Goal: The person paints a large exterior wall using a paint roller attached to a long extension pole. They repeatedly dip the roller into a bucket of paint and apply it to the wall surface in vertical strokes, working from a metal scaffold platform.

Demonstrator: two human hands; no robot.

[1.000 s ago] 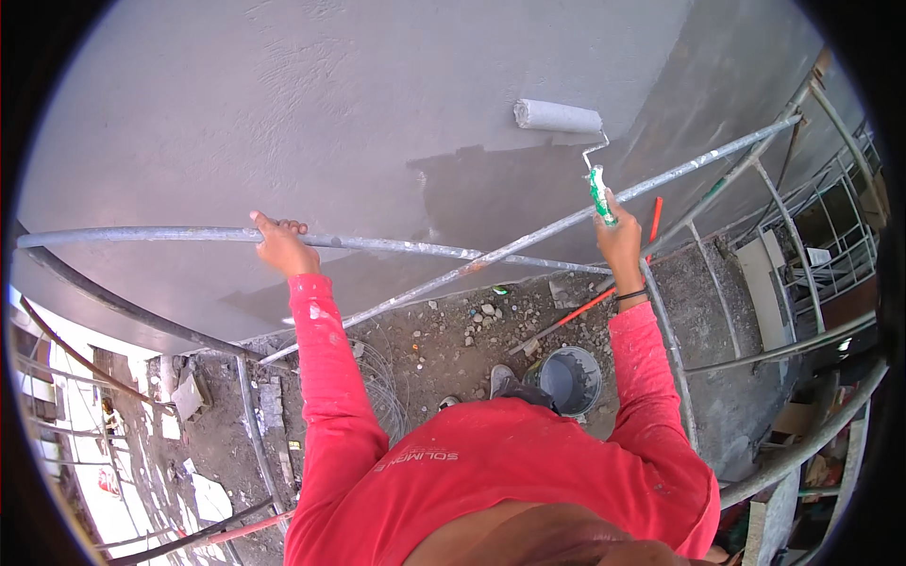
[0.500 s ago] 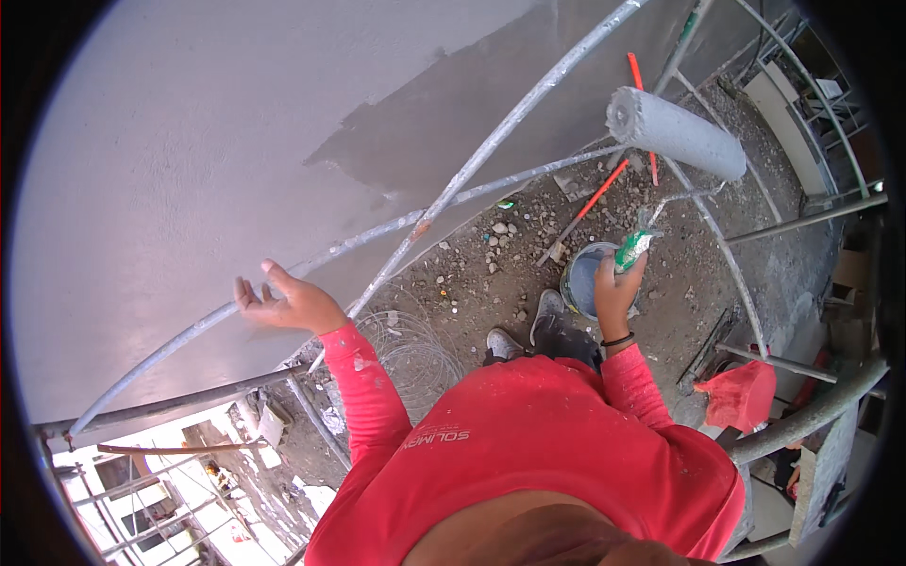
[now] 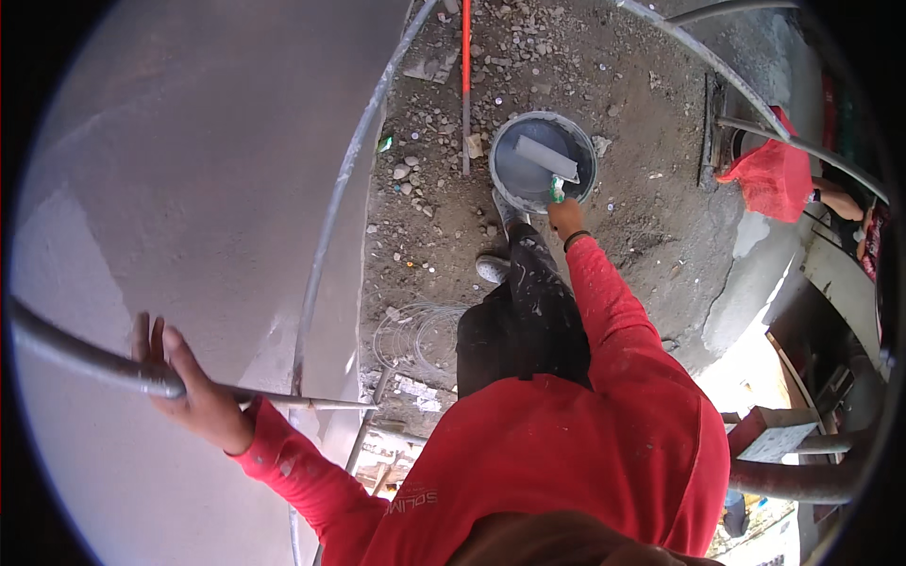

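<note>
My right hand [image 3: 566, 219] is closed round the green handle of a paint roller [image 3: 547, 158]. The roller's pale grey sleeve lies within the rim of a round bucket [image 3: 496, 175], which holds grey paint. Whether the sleeve touches the paint, I cannot tell. Out to the left, my left hand [image 3: 209, 401] is by a grey scaffold pipe [image 3: 85, 358]. Its fingers are stretched and apart, and the pipe crosses in front of part of the hand; it seems to rest against the pipe without wrapping round it.
A grey wall [image 3: 189, 198] fills the left side, darker in patches. Another scaffold pipe [image 3: 332, 208] runs along it. An orange-red pole [image 3: 466, 66] lies on the stony ground, and coiled wire [image 3: 420, 330] sits near my feet. At the right, another person's arm [image 3: 838, 200] shows beside a red cloth [image 3: 772, 179].
The roller has come down from mid-air among the pipes to the bucket, with my right hand still round its handle. My left hand has moved left and lower along the scaffold. The view has turned.
</note>
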